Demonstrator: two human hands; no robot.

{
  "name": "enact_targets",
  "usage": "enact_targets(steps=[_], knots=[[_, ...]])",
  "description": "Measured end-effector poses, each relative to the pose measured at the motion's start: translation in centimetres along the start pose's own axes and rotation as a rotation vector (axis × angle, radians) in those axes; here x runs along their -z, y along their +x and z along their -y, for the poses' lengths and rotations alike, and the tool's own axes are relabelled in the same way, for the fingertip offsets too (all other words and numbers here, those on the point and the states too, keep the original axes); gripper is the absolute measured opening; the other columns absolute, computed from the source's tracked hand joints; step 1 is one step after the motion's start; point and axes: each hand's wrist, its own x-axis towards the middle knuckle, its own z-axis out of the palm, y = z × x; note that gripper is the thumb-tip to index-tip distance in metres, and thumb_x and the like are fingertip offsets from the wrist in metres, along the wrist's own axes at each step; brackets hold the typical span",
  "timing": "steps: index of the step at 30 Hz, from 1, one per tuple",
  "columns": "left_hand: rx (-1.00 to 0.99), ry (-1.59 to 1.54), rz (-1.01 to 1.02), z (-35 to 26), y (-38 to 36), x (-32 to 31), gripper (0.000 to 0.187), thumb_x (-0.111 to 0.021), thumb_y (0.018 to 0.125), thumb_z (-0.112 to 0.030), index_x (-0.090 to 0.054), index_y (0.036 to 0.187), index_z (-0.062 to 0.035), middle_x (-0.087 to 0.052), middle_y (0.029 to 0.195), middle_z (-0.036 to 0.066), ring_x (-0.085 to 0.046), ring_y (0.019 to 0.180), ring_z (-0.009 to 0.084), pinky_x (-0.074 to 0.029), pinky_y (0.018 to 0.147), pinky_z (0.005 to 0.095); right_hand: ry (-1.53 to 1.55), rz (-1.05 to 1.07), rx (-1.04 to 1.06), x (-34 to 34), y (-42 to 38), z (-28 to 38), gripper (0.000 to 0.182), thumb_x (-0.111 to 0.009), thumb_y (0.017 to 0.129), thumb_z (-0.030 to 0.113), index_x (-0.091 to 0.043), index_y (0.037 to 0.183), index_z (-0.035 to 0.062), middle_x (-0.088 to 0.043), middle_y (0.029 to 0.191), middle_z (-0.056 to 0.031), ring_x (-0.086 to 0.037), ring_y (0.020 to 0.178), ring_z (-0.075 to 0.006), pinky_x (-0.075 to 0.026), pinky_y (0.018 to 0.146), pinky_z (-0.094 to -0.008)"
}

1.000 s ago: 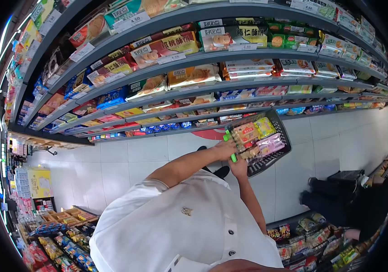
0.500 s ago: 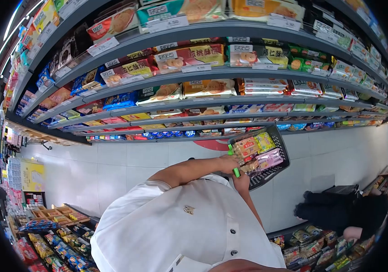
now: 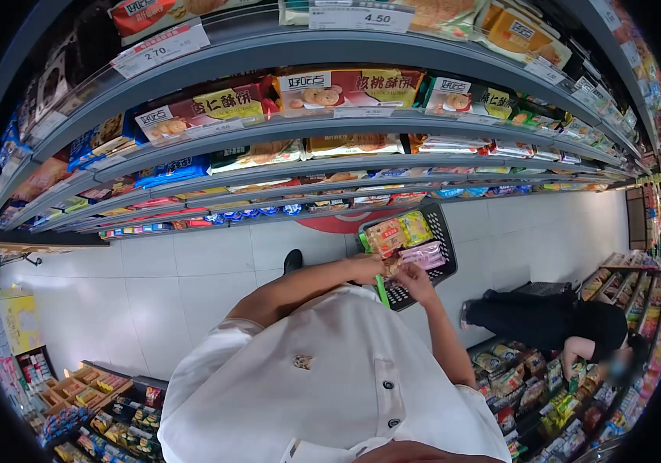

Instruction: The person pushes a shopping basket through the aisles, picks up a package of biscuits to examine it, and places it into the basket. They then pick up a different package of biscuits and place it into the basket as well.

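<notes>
A dark plastic shopping basket (image 3: 448, 245) with a green handle (image 3: 382, 292) is in front of my body, above the floor. My left hand (image 3: 365, 268) is closed around the middle of that handle. My right hand (image 3: 418, 284) reaches over the basket's near side, fingers drawn together at a small brownish packet (image 3: 394, 266); whether they grip it is hard to make out. Inside lie an orange snack package (image 3: 386, 237), a yellow-green package (image 3: 415, 227) and a pink package (image 3: 423, 255).
Shelves (image 3: 269, 123) of packaged biscuits with price tags curve across the front. At right, a person in dark clothes (image 3: 531, 315) bends over a low display of bagged snacks (image 3: 527, 378). Wooden bins (image 3: 76, 390) stand at lower left. My dark shoe (image 3: 293, 261) shows on the tiled floor.
The basket and my left hand appear further left in view. My right hand has moved from beside the handle to over the packages. The person at right now shows more fully.
</notes>
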Motion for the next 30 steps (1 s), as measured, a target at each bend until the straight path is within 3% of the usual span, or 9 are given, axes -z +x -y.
enact_targets(steps=[1, 3, 4, 7, 13, 18, 23, 26, 30], knots=[[-0.01, -0.011, 0.007, 0.7, -0.5, -0.8, 0.028, -0.07, 0.077, -0.019, -0.068, 0.102, -0.006, -0.067, 0.104, 0.013, -0.056, 0.111, 0.0322, -0.047, 0.095, 0.0439, -0.08, 0.017, 0.004, -0.4, -0.3, 4.9, 0.02, -0.069, 0.093, 0.021, -0.065, 0.095, 0.0014, -0.065, 0.082, -0.0005, -0.059, 0.074, -0.0083, -0.049, 0.066, -0.0268], [-0.172, -0.085, -0.219, 2.1, -1.6, -2.5, 0.03, -0.072, 0.076, -0.015, -0.067, 0.104, -0.0053, -0.065, 0.109, 0.013, -0.053, 0.114, 0.0327, -0.045, 0.099, 0.0438, -0.189, -0.008, 0.067, 0.2, 2.2, 6.8, 0.021, -0.069, 0.093, 0.023, -0.066, 0.092, 0.002, -0.062, 0.076, 0.0013, -0.055, 0.073, -0.0073, -0.046, 0.065, -0.0268], [-0.181, -0.069, -0.202, 2.3, -2.1, -2.6, 0.031, -0.072, 0.076, -0.014, -0.067, 0.105, -0.0056, -0.063, 0.113, 0.012, -0.052, 0.119, 0.0327, -0.042, 0.104, 0.0432, -0.26, -0.023, 0.103, 0.2, 3.5, 8.5, 0.022, -0.069, 0.093, 0.024, -0.066, 0.092, 0.0019, -0.061, 0.074, 0.0021, -0.054, 0.072, -0.007, -0.045, 0.065, -0.0267], [-0.157, -0.133, -0.283, 2.4, -3.8, -3.5, 0.033, -0.072, 0.077, -0.015, -0.066, 0.109, -0.0059, -0.061, 0.117, 0.012, -0.05, 0.124, 0.0322, -0.041, 0.107, 0.0428, -0.098, -0.067, 0.258, -2.1, 7.7, 12.6, 0.025, -0.07, 0.093, 0.025, -0.065, 0.096, 0.0009, -0.056, 0.073, 0.004, -0.05, 0.071, -0.0055, -0.043, 0.063, -0.0252], [-0.104, -0.208, -0.334, 1.8, -9.4, -1.3, 0.037, -0.069, 0.084, -0.015, -0.064, 0.12, -0.0091, -0.057, 0.134, 0.012, -0.039, 0.139, 0.0333, -0.042, 0.108, 0.0453, -0.134, 0.055, 0.278, -12.0, 14.6, 20.6, 0.047, -0.07, 0.092, 0.026, -0.058, 0.127, -0.0025, -0.071, 0.105, -0.0058, -0.064, 0.085, -0.0098, -0.052, 0.077, -0.0256], [0.299, -0.366, -0.996, 5.0, -19.1, 4.4, 0.032, -0.068, 0.087, -0.013, -0.064, 0.118, -0.006, -0.059, 0.13, 0.016, -0.053, 0.125, 0.0359, -0.044, 0.105, 0.0447, -0.22, -0.066, 0.395, -18.6, 20.2, 22.5, 0.061, -0.071, 0.088, 0.037, -0.055, 0.133, -0.0006, -0.071, 0.115, -0.013, -0.069, 0.083, -0.0199, -0.054, 0.076, -0.0336], [0.6, -0.312, -1.592, 11.2, -29.2, 8.1, 0.031, -0.067, 0.091, -0.013, -0.063, 0.121, -0.0043, -0.064, 0.122, 0.017, -0.061, 0.113, 0.0323, -0.049, 0.096, 0.0378, -0.427, -0.066, 0.39, -21.7, 20.3, 24.1, 0.063, -0.07, 0.086, 0.039, -0.056, 0.133, -0.0014, -0.071, 0.111, -0.0145, -0.07, 0.078, -0.0219, -0.054, 0.074, -0.0344], [0.701, -0.355, -1.685, 11.8, -31.8, 10.3, 0.034, -0.068, 0.091, -0.013, -0.062, 0.123, -0.0027, -0.062, 0.124, 0.016, -0.062, 0.108, 0.0281, -0.052, 0.088, 0.0346, -0.448, -0.096, 0.374, -22.4, 20.8, 24.5, 0.059, -0.071, 0.086, 0.035, -0.057, 0.13, -0.0019, -0.072, 0.107, -0.0155, -0.07, 0.076, -0.0218, -0.054, 0.073, -0.0345], [0.722, -0.318, -1.698, 13.1, -31.5, 10.3, 0.04, -0.069, 0.09, -0.013, -0.058, 0.127, 0.0, -0.059, 0.125, 0.016, -0.062, 0.103, 0.0238, -0.054, 0.079, 0.032, -0.185, -0.041, 0.235, -24.0, 20.4, 26.0, 0.046, -0.073, 0.088, 0.03, -0.061, 0.121, -0.0015, -0.073, 0.102, -0.013, -0.07, 0.075, -0.0175, -0.053, 0.067, -0.0318]])
